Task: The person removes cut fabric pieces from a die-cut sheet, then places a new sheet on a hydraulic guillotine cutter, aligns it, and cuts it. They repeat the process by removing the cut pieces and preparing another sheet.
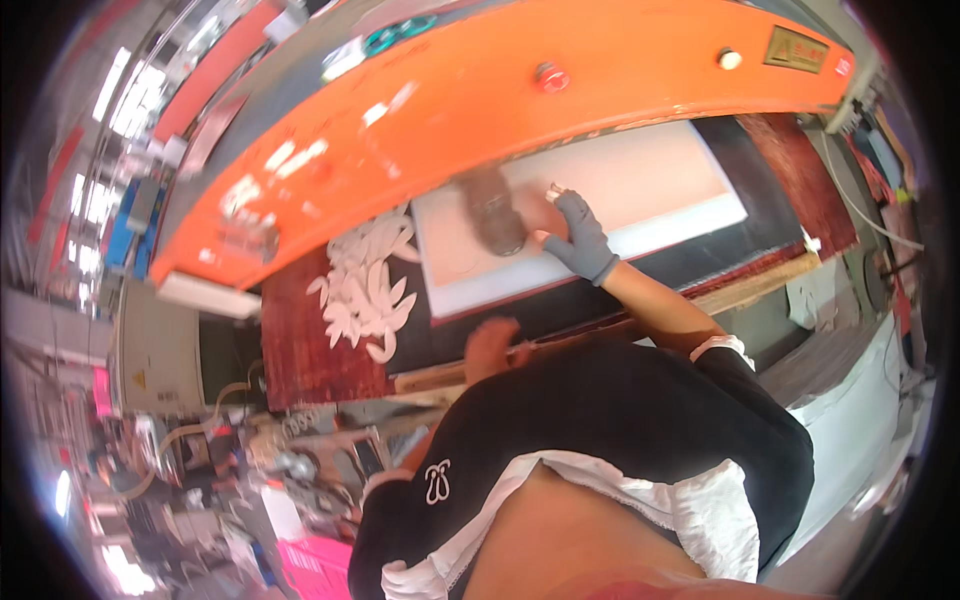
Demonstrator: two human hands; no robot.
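My right hand [583,238], in a grey glove with bare fingertips, is over a white sheet [640,175] under the orange machine beam. Its thumb and fingers are spread apart. Just left of the fingertips is a dark brown, elongated block-like tool [493,215], smeared by motion; I see no clear contact between it and the hand. My left hand [493,347] is bare and blurred at the table's front edge, so its fingers cannot be made out. Left of the sheet lies a loose pile of curved white cut pieces [370,285].
An orange machine beam [450,110] spans the far side, with a red button [551,77] and a pale button [729,59]. Beneath the sheet is a black pad [690,255] on a dark red board [300,340]. A pink crate [312,565] stands at lower left.
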